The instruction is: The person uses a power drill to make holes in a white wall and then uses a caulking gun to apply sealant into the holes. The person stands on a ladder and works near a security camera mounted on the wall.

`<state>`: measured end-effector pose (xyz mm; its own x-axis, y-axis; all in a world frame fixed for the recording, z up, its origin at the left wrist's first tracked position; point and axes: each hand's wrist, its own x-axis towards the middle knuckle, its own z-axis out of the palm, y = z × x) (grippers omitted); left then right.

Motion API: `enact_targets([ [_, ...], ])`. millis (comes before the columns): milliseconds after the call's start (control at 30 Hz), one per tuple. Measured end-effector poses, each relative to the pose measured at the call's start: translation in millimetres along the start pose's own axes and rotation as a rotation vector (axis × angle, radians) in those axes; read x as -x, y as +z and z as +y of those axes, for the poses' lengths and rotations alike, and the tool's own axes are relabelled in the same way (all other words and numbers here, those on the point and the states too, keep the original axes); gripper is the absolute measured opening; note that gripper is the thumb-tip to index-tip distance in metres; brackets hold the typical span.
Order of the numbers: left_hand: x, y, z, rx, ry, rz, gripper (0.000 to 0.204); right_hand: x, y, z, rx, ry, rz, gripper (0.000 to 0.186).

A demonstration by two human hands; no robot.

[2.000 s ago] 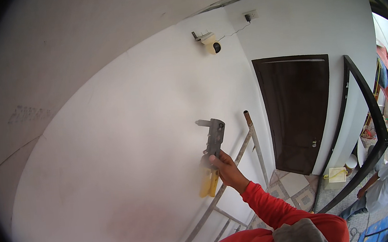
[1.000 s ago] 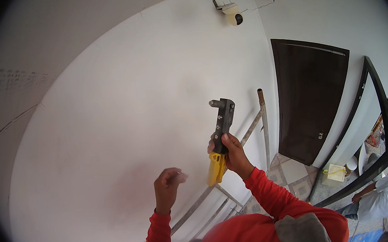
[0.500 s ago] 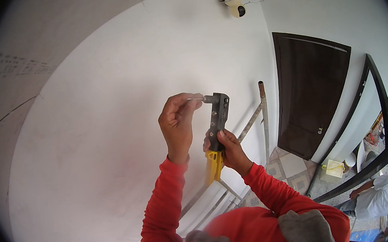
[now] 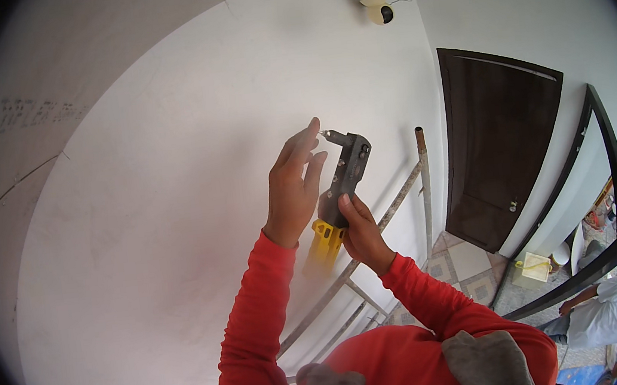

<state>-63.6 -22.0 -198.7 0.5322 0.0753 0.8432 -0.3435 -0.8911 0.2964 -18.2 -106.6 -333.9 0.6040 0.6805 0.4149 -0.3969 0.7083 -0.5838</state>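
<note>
My right hand (image 4: 364, 233) is wrapped round a hand rivet gun (image 4: 349, 167) just above its yellow handles (image 4: 324, 242). The dark metal head tilts up and its nose points left. At the tip of the nose sits a small silvery rivet (image 4: 322, 133). My left hand (image 4: 292, 190) is open beside the nose, index finger stretched up next to the rivet and thumb apart. Whether a fingertip touches the rivet, I cannot tell.
Metal scaffold tubes (image 4: 403, 194) run below and right of my hands. A white wall (image 4: 152, 209) stands ahead, with a camera (image 4: 377, 8) mounted high. To the right are a brown door (image 4: 503, 149), a dark frame (image 4: 610, 161) and, lower down, a person in white (image 4: 600, 316).
My left fingers have let go of the rivet's thin pin and spread; the rivet now sits in the gun's nose. The gun has tilted, its handles swinging left.
</note>
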Motion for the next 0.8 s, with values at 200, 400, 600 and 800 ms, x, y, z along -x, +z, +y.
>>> enact_targets([
  [200,24,-34,13,-0.322,-0.295,-0.46,0.056,-44,18,2,-0.191,-0.164,0.137,0.04],
  [400,3,-64,8,-0.385,-0.19,-0.35,0.031,-64,15,-24,0.123,-0.174,-0.052,0.059],
  [600,-21,-91,-1,-0.385,-0.153,-0.375,0.024,-81,-4,-44,0.263,-0.147,-0.159,0.045],
  [800,-55,-82,-10,-0.304,-0.063,-0.346,0.021,-120,44,-57,-0.177,-0.285,-0.344,0.059],
])
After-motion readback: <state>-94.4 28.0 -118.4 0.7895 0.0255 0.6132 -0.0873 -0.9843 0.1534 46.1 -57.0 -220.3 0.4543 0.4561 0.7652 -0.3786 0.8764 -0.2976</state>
